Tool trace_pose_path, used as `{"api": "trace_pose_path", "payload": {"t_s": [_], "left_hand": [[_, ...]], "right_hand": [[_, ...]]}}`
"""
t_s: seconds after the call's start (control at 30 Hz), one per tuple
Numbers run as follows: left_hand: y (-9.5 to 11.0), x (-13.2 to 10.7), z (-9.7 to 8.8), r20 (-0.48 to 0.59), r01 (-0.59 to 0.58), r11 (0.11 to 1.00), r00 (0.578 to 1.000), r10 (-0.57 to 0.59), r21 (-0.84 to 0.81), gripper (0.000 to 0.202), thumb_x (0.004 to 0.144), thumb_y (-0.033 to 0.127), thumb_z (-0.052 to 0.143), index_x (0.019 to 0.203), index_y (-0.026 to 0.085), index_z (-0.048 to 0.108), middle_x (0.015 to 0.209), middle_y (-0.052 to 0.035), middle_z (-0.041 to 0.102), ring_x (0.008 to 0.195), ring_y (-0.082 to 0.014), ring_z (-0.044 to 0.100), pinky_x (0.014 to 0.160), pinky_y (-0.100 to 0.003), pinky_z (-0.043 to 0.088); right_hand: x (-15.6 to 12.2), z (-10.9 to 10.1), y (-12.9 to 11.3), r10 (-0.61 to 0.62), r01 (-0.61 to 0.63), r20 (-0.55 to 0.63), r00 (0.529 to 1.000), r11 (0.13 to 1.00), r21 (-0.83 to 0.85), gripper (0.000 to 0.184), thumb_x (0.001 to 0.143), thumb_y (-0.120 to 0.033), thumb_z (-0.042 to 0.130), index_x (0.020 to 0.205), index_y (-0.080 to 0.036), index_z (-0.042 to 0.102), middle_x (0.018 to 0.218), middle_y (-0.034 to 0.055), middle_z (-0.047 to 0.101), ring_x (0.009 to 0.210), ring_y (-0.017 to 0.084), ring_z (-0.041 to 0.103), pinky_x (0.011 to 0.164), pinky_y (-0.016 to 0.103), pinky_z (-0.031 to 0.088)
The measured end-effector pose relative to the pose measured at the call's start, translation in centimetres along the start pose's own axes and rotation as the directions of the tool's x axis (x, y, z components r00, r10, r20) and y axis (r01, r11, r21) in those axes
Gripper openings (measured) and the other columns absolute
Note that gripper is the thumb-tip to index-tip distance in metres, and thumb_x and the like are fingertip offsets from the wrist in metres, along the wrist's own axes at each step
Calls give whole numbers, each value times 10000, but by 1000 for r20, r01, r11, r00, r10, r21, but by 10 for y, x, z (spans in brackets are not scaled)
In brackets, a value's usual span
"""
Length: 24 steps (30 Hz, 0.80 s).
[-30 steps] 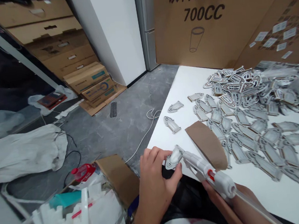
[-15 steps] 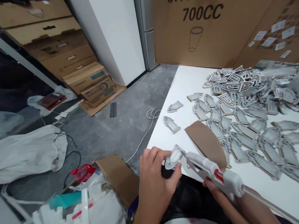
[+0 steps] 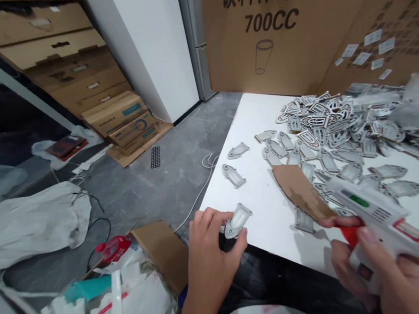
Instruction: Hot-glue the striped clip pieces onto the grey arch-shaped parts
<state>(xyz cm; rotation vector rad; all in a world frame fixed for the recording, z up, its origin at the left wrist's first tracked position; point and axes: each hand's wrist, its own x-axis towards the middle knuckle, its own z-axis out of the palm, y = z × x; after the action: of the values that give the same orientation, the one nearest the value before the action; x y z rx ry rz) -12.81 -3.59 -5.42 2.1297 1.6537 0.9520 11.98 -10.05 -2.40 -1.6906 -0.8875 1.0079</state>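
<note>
Near the table's front edge, my left hand [image 3: 213, 249] pinches a small grey-white arched piece [image 3: 239, 219] between thumb and fingers. My right hand [image 3: 385, 263] is wrapped around the grip of a white glue gun [image 3: 368, 207] with a small green display and a red trigger. Its nozzle points left, over the table. A finger of that hand reaches the near end of a brown cardboard piece [image 3: 301, 192], which looks tilted up; whether it is gripped is unclear. Under the cardboard's edge lies another arched piece [image 3: 304, 221]. Two more arched pieces [image 3: 234, 176] rest farther left.
Many similar pieces [image 3: 335, 119] are heaped at the right of the white table [image 3: 252, 117]. A large carton [image 3: 256, 32] stands behind. Below on the left is an open box [image 3: 163, 252] of scraps with a red bottle [image 3: 114, 248]. A white cable [image 3: 195, 203] crosses the floor.
My right hand has moved right with the glue gun, away from the piece in my left hand. The cardboard has shifted and turned. My left hand still holds its piece.
</note>
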Motion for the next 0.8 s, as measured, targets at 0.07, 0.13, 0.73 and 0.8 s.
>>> {"api": "trace_pose_path", "payload": {"t_s": [0.07, 0.13, 0.73, 0.8], "left_hand": [[-1, 2, 1, -9, 7, 1000, 1000, -7, 24, 230, 907, 205, 759, 1108, 263, 663, 1036, -19, 690, 971, -255, 638, 927, -434, 463], [-2, 5, 2, -12, 21, 999, 1000, -20, 41, 241, 938, 229, 731, 1168, 263, 672, 1053, -30, 677, 969, -256, 652, 894, -422, 474], [3, 11, -2, -26, -29, 996, 999, 31, 87, 343, 988, 292, 697, 1320, 247, 622, 1217, -83, 606, 1100, -274, 633, 922, -433, 543], [6, 15, -4, -22, -80, 992, 996, 83, 99, 346, 987, 283, 698, 1322, 243, 625, 1223, -93, 602, 1103, -283, 604, 935, -457, 531]], "right_hand": [[-6, 10, -1, 89, -89, -2, 996, 992, 86, 530, 976, -723, 594, 1001, -202, 691, 482, -61, 419, 392, 144, 401, 355, 260, 301], [-10, 14, -2, 206, -213, 52, 977, 956, 204, 507, 952, -707, 643, 867, -207, 649, 490, -63, 404, 414, 119, 372, 373, 240, 285], [-9, 6, -4, 194, -222, 112, 975, 773, 595, 396, 1005, -604, 598, 1122, -234, 680, 503, -28, 484, 395, 127, 389, 418, 256, 261], [-13, 8, -7, 148, -160, 73, 986, 749, 643, 354, 990, -582, 634, 1096, -249, 686, 604, 3, 574, 424, 117, 423, 425, 258, 279]]}}
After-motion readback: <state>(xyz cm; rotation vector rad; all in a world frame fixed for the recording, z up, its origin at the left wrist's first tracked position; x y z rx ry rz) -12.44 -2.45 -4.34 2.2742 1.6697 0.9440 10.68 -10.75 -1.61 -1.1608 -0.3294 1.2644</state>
